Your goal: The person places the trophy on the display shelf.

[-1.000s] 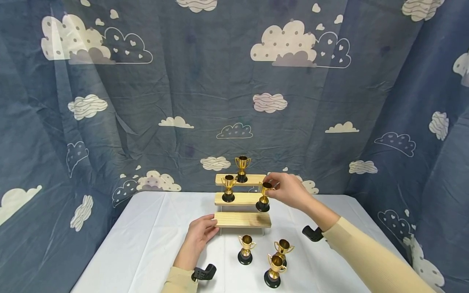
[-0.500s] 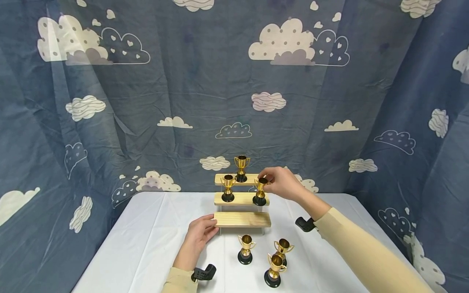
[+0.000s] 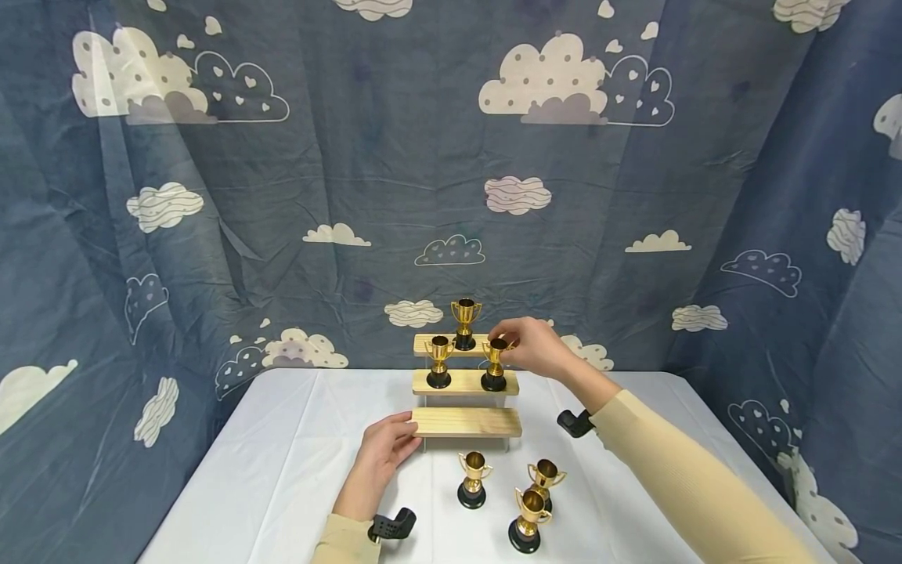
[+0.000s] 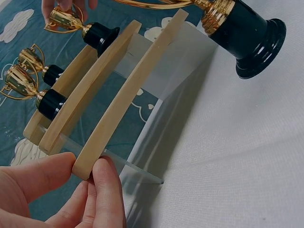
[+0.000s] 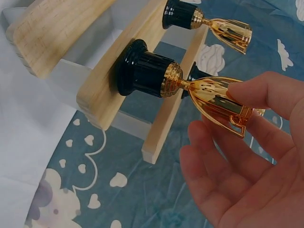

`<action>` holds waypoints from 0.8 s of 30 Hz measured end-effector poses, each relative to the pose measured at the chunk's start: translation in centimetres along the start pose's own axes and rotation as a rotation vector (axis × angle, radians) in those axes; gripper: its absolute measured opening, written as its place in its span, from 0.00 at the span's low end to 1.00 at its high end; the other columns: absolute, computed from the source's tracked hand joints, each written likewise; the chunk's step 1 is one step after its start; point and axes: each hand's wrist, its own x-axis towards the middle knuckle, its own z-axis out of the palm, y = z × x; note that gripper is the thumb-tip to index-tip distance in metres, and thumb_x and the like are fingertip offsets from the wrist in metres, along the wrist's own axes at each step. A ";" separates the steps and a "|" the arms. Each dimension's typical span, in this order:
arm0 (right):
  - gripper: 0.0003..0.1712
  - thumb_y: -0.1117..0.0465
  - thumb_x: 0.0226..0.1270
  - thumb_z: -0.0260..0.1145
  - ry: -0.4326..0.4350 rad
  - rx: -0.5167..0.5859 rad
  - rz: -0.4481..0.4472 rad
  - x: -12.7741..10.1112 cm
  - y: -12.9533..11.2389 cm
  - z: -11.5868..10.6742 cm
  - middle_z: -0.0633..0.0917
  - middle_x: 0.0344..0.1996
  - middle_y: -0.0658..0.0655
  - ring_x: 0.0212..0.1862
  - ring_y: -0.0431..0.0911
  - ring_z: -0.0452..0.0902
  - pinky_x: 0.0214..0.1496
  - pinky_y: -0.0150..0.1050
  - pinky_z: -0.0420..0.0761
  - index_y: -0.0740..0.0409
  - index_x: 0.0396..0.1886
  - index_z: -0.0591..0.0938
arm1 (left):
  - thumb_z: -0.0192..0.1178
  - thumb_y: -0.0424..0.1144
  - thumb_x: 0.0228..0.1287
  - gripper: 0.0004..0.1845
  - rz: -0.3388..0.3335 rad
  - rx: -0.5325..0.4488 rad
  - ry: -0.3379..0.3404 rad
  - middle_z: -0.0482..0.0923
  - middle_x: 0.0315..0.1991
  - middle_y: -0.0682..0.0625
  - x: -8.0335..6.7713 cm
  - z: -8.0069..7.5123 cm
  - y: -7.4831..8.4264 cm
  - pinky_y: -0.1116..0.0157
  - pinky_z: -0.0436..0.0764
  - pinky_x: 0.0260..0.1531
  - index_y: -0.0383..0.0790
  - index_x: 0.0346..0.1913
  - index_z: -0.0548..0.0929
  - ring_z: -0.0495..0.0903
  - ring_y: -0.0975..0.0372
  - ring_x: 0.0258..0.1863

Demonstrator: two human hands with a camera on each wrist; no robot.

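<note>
A three-tier wooden display stand (image 3: 467, 424) with clear side panels stands on the table. My left hand (image 3: 384, 448) pinches the left end of its lowest shelf (image 4: 128, 95) between thumb and fingers. With thumb and fingers my right hand (image 3: 539, 347) holds the cup of a gold trophy (image 5: 216, 97), whose black base is at the right part of the middle shelf (image 5: 137, 61). A second trophy (image 3: 439, 362) stands at the left of that shelf. On the top shelf, near its middle, is another trophy (image 3: 465, 323).
In front of the stand, one trophy (image 3: 473, 479) stands alone on the white-covered table (image 3: 296, 470). Two more trophies stand close together to its right, the nearer one (image 3: 528, 521) overlapping the farther (image 3: 546, 475). A cloud-patterned curtain (image 3: 395, 157) hangs behind.
My right hand has moved left with the trophy, from the right end of the middle shelf inward, closer to the other trophy there. The left hand has stayed on the lowest shelf.
</note>
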 end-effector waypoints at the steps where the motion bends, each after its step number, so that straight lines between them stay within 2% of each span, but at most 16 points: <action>1: 0.23 0.65 0.58 0.71 -0.002 0.003 0.003 0.1 0.0 0.1 0.86 0.44 0.52 0.46 0.48 0.81 0.40 0.44 0.83 0.52 0.56 0.85 | 0.62 0.23 0.62 0.26 0.000 0.000 0.001 0.78 0.53 0.34 0.0 0.0 0.0 0.62 0.86 0.44 0.24 0.64 0.74 0.83 0.58 0.41; 15: 0.23 0.65 0.58 0.70 -0.011 0.017 -0.006 1.3 0.2 0.7 0.86 0.47 0.53 0.48 0.50 0.81 0.43 0.47 0.84 0.50 0.56 0.85 | 0.62 0.24 0.63 0.26 -0.017 0.011 0.005 0.78 0.54 0.34 0.0 -0.1 0.2 0.61 0.86 0.46 0.25 0.64 0.74 0.83 0.57 0.42; 24: 0.26 0.64 0.60 0.71 -0.007 0.047 -0.017 1.5 0.6 1.2 0.85 0.48 0.53 0.49 0.50 0.81 0.45 0.47 0.84 0.49 0.60 0.84 | 0.63 0.23 0.61 0.26 -0.015 0.007 0.007 0.80 0.50 0.35 0.2 -0.1 0.0 0.62 0.86 0.45 0.25 0.63 0.75 0.84 0.57 0.41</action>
